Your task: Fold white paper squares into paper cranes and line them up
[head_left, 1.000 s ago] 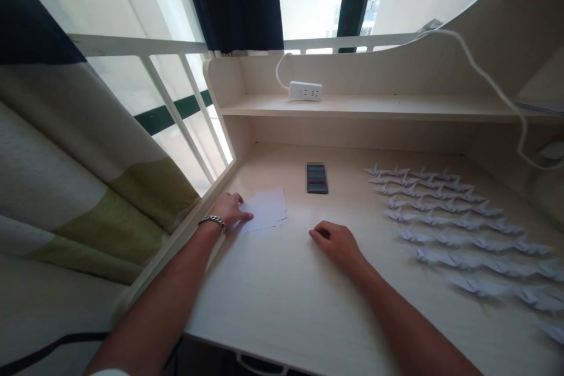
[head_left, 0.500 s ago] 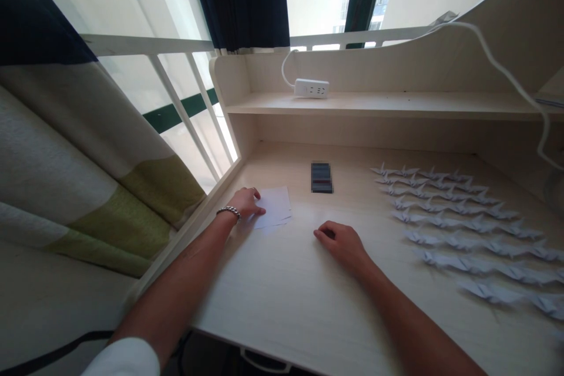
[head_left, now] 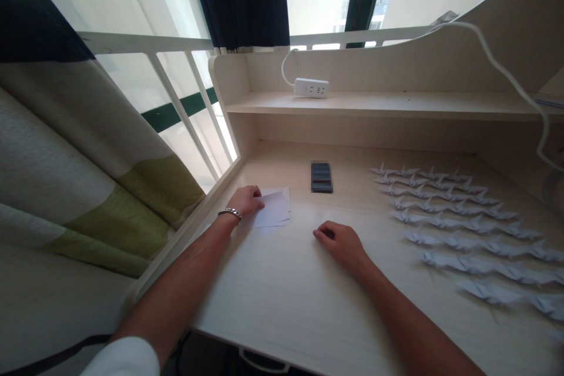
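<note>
My left hand (head_left: 247,201), with a chain bracelet on its wrist, is at the left edge of a small stack of white paper sheets (head_left: 279,202). Its thumb and fingers are closed on the top sheet of paper (head_left: 269,211), which sits at a slight angle over the others. My right hand (head_left: 341,239) rests on the desk to the right of the stack, fingers curled in toward the thumb, and I see nothing in it. Rows of folded white paper cranes (head_left: 462,208) stand on the right side of the desk.
A dark, blurred-out rectangular object (head_left: 321,177) lies behind my hands. On the shelf (head_left: 374,100) at the back sits a white power strip (head_left: 311,88). A white cable (head_left: 506,67) hangs at the right. Railing and curtain (head_left: 132,188) border the desk's left side.
My left thumb and fingers have closed on the top sheet, which has shifted and turned slightly on the stack. My right hand has stayed in place.
</note>
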A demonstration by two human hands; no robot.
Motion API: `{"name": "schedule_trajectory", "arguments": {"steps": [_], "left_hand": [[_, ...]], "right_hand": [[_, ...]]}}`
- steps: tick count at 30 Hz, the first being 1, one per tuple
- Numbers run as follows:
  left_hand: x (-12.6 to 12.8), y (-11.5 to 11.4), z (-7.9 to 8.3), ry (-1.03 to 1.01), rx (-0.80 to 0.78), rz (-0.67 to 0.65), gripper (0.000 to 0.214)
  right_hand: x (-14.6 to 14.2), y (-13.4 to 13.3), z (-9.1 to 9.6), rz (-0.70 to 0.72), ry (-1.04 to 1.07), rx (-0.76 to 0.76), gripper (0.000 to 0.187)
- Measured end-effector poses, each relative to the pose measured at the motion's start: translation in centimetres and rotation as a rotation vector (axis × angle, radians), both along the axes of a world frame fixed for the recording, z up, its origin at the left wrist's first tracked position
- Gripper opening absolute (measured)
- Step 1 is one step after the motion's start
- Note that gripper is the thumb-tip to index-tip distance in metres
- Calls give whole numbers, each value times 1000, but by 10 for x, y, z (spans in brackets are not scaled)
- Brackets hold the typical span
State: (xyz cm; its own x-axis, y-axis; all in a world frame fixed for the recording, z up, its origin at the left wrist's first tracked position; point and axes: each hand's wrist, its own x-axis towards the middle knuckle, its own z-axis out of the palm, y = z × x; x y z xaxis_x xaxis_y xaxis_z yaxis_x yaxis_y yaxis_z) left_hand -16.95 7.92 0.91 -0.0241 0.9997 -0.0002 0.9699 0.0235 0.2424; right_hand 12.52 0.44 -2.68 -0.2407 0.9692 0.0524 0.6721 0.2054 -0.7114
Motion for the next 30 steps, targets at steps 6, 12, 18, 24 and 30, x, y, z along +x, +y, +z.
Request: {"name": "schedule_trajectory", "arguments": {"steps": [6, 12, 18, 24, 30], "left_hand": [[0, -4, -2, -39, 60, -23, 29], [2, -3, -7, -45, 81, -46, 36], [4, -5, -12, -69, 126, -20, 33], [7, -5, -15, -114, 182, 16, 21], [6, -5, -2, -234, 186, 61, 20]], "right_hand": [[0, 0, 1, 1, -4, -4, 23], [0, 1, -1, -3, 4, 0, 21], [1, 1, -1, 4, 3, -1, 21], [0, 0, 0, 3, 16, -1, 22], [1, 2, -1, -12, 60, 0, 22]]}}
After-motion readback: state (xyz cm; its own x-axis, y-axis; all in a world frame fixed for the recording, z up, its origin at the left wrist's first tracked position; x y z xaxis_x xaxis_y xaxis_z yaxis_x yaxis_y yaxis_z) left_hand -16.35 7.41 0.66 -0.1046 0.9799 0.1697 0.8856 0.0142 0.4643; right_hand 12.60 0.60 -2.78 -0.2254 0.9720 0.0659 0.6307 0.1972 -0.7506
